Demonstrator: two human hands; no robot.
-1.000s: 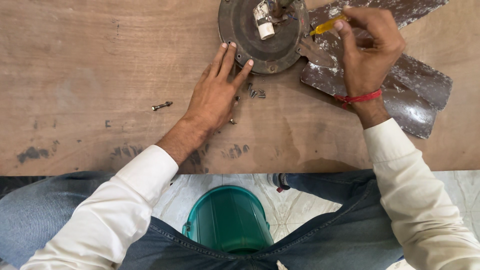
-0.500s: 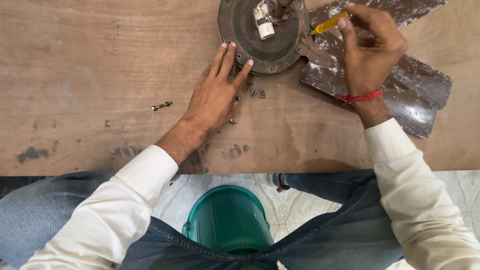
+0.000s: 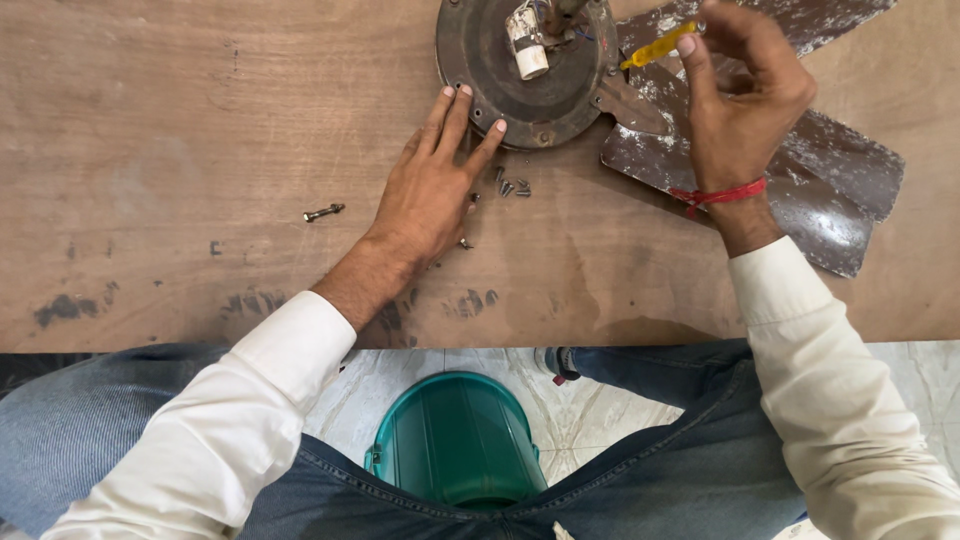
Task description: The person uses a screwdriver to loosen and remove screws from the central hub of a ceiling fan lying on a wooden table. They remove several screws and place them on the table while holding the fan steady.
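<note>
Round dark metal fan motor housing [image 3: 525,75] sits at the top edge of the brown plywood board [image 3: 200,150], with a white cylindrical part [image 3: 527,50] standing on it and grey paint-flecked fan blades [image 3: 800,170] spreading off to the right. Only container around is a green plastic bucket [image 3: 455,440] down on the tiled floor between the knees (can't see what's in it from here). No packages or labels anywhere that I can make out. Left hand [image 3: 430,195] is spread flat and open, fingertips touching the housing's lower rim, holding nothing. Right hand [image 3: 745,100] is curled, thumb and fingers pinching a yellow-handled screwdriver [image 3: 657,47] that points at the housing, with a red thread [image 3: 718,194] round its wrist. Few small screws [image 3: 510,186] lie just below the housing, right beside the left hand, and one longer bolt [image 3: 323,212] sits well off to the left
</note>
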